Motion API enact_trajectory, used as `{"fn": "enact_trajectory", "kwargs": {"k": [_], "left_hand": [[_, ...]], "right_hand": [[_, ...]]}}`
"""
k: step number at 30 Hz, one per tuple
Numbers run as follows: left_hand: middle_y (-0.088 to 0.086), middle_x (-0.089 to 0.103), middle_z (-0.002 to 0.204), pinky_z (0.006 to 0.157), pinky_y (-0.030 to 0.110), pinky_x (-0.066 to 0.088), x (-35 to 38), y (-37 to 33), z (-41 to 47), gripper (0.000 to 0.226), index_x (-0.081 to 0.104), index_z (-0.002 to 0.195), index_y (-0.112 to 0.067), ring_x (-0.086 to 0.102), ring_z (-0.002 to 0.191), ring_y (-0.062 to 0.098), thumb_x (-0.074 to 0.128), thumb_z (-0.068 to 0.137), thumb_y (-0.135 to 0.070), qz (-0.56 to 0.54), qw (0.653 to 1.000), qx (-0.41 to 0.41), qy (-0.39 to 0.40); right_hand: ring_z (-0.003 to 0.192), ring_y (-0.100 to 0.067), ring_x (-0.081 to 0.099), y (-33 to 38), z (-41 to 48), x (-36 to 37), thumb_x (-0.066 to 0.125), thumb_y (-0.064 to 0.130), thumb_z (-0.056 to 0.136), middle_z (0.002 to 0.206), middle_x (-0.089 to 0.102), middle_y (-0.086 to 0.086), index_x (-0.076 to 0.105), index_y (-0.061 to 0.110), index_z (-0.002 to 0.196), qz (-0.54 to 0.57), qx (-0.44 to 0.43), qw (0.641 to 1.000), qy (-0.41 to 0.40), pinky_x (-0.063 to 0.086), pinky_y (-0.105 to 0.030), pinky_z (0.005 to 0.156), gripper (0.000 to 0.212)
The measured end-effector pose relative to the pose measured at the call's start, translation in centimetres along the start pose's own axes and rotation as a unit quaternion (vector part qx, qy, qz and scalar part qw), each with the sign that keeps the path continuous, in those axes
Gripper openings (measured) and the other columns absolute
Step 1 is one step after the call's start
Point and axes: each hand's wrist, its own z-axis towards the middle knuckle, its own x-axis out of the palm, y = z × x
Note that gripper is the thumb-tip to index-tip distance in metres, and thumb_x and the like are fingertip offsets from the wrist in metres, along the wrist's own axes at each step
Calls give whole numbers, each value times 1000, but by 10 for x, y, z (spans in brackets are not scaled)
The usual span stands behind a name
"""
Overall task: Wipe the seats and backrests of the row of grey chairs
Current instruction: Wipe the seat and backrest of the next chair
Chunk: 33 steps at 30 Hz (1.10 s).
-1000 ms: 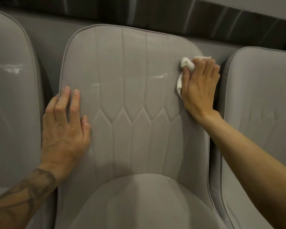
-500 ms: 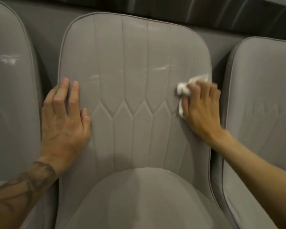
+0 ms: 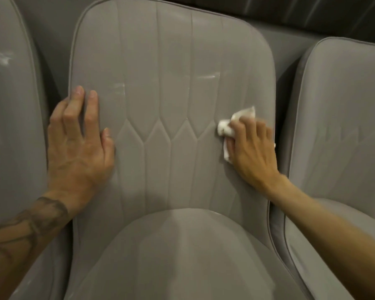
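Chairs (image 3: pixel 344 126) number three, side by side. Right hand (image 3: pixel 253 152) holds the one cloth (image 3: pixel 225 128) with bent fingers and presses it on the middle backrest (image 3: pixel 171 83), near its right edge. Left hand (image 3: pixel 78 148) lies flat on the left edge, fingers straight. Unwiped backrest lies left of the cloth, and the seat (image 3: pixel 182 256) lies below.

- The head camera looks forward and down from above the middle grey chair (image 3: pixel 171 79), squarely facing its backrest, with the seat (image 3: pixel 182 260) below.
- It sits near: the backrest fills most of the frame and reaches the top border.
- The wide angle catches only parts of the left chair (image 3: pixel 9 137) and right chair (image 3: pixel 344 131).
- Both forearms enter from the bottom corners, with the left hand (image 3: pixel 78 152) and the right hand (image 3: pixel 254 150), gripping a white cloth (image 3: pixel 224 129), at mid-height.
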Motion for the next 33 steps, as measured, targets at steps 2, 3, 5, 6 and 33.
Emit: {"fn": "enact_trajectory", "kwargs": {"k": [2,3,5,6,33], "left_hand": [[30,31,162,126,53,26,0,-1,0,61,25,163,-3,38,139,51,43,107,-20,2,1000,1,1],[30,31,162,125,52,26,-1,-2,0,61,25,163,-3,38,139,51,42,108,-21,4,1000,1,2],[30,32,162,126,52,26,-3,-2,1,61,25,163,-3,38,139,51,42,108,-21,3,1000,0,4],[30,32,162,126,52,26,-3,-2,1,61,25,163,-3,39,139,52,42,108,-21,3,1000,-2,3],[29,31,162,122,55,30,-2,-3,1,61,27,163,-2,38,139,51,44,107,-20,2,1000,-5,3]], "right_hand": [[97,-35,49,8,-54,-2,53,23,97,119,52,-13,57,11,125,-1,-91,993,76,38,-44,82,31],[101,-36,51,11,-77,-6,55,22,95,121,54,-15,56,9,127,-18,-154,981,118,40,-44,82,34],[105,-35,54,9,-94,-11,53,20,97,124,56,-15,55,7,130,-45,-235,956,167,43,-42,84,36],[105,-35,54,5,-85,-12,52,20,97,123,55,-14,55,8,130,-39,-237,957,163,42,-42,85,35],[99,-33,49,2,17,-6,51,25,98,118,58,-14,57,12,126,-17,-111,993,33,36,-41,83,32]]}}
